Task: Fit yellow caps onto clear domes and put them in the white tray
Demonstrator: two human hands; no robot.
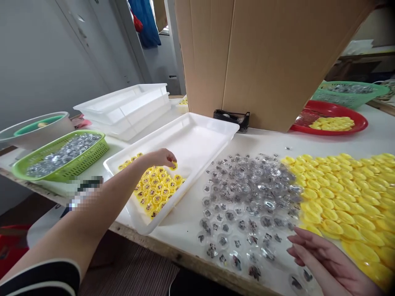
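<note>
My left hand (pixel 163 158) reaches over a white plastic tray (pixel 197 123), its fingers pinched on a small round yellow piece (pixel 173 166). Below it, rows of similar yellow pieces with printed centres (pixel 154 187) fill the near part of the tray. At the lower right, my right hand (pixel 321 259) hovers at the edge of many clear domed discs with dark printed figures (pixel 243 205). Its fingers are loosely bent and apart, with nothing visible in them. Yellow oval-looking cups (pixel 345 193) lie packed together beyond that hand.
A green basket of clear pieces (pixel 64 156) and stacked white trays (pixel 126 109) stand left. A large cardboard box (pixel 253 61) rises behind, with a black tape dispenser (pixel 233 119) before it. A red tray (pixel 336 107) and a mint basket (pixel 352 92) sit back right.
</note>
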